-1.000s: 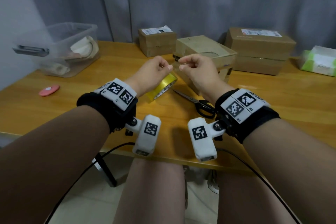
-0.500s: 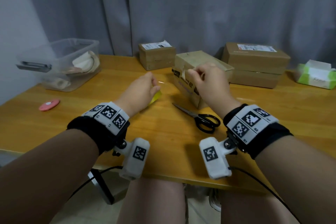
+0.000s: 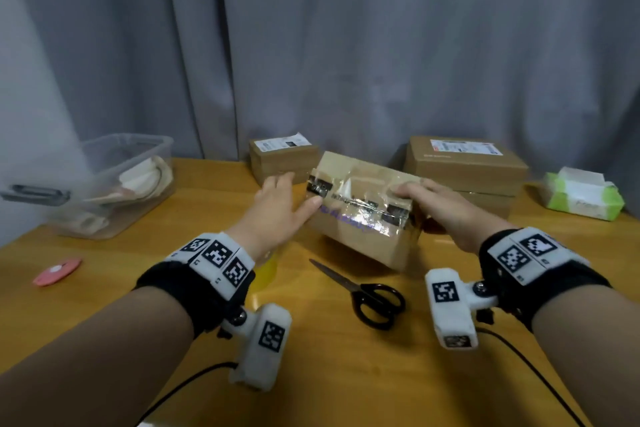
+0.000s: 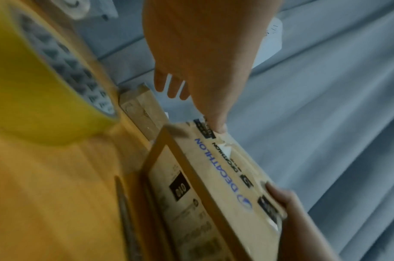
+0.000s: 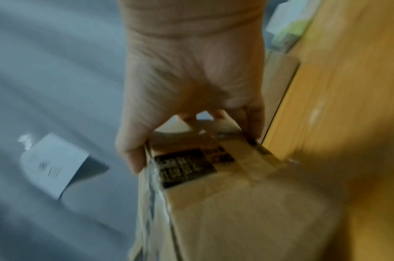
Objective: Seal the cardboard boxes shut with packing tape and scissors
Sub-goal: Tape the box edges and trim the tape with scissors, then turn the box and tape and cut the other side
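Tape roll (image 3: 266, 265) has been set down; tilted cardboard box (image 3: 360, 218) is now gripped by right hand (image 3: 446, 215), left hand (image 3: 280, 215) fingers flat against it.

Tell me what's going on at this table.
A person is sealing cardboard boxes. The right hand grips one end of the tilted middle box; the left hand, fingers straight, presses its thumb on the clear tape across the box. The yellow tape roll and scissors lie on the table, untouched.
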### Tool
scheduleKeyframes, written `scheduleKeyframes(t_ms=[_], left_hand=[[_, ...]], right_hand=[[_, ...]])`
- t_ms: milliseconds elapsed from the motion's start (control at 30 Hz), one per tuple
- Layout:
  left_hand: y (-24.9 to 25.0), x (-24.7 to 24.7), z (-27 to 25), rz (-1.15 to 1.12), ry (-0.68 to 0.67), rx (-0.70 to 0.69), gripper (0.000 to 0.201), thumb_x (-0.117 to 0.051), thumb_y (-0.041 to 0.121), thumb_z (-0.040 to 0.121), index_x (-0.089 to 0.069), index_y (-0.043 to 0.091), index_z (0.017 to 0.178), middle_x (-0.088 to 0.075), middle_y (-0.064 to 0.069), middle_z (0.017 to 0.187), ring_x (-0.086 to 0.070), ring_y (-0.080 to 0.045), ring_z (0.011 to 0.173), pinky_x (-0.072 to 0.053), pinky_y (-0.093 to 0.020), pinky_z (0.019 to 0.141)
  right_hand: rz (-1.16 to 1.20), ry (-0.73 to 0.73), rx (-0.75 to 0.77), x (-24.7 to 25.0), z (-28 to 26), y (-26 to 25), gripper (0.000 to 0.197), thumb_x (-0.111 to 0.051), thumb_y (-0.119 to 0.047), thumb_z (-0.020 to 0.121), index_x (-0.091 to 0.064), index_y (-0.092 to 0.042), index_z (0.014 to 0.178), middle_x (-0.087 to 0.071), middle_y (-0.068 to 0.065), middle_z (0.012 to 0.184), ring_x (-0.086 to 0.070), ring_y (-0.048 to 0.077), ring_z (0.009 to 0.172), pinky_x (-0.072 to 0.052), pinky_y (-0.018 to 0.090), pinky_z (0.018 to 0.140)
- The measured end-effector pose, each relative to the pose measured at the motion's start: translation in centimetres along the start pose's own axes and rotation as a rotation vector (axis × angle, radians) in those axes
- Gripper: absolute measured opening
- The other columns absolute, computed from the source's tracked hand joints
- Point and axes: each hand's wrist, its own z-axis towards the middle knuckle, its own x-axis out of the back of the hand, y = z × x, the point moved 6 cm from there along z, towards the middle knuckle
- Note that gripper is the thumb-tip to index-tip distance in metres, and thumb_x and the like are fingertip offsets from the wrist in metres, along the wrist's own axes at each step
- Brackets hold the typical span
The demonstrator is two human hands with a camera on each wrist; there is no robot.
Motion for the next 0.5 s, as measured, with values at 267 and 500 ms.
scheduleKeyframes(t_ms=[267,500], left_hand=[[2.2,-3.1,3.7,-0.449,0.046,0.105,0.027,-0.054,0.039,0.093,-0.06,0.013,0.1,-0.063,-0.001,0.094,-0.058,-0.018,0.089,-0.045,-0.028,0.072],[1.1,-4.6,3.9,-0.644,0.002,0.221,0.035,-0.043,0.032,0.1,-0.063,0.004,0.095,-0.066,-0.008,0.088,-0.059,-0.02,0.081,-0.044,-0.027,0.066]], right_hand=[[0.171,0.06,-0.044,1.9,0.4,2.4,0.055,-0.064,-0.046,0.086,-0.041,-0.02,0.128,-0.064,0.003,0.11,-0.062,0.018,0.1,-0.05,0.039,0.089],[0.276,0.078,-0.055,1.1,1.3,4.2,0.046,-0.062,-0.036,0.091,-0.05,-0.018,0.132,-0.07,0.004,0.106,-0.068,0.019,0.09,-0.054,0.034,0.079]])
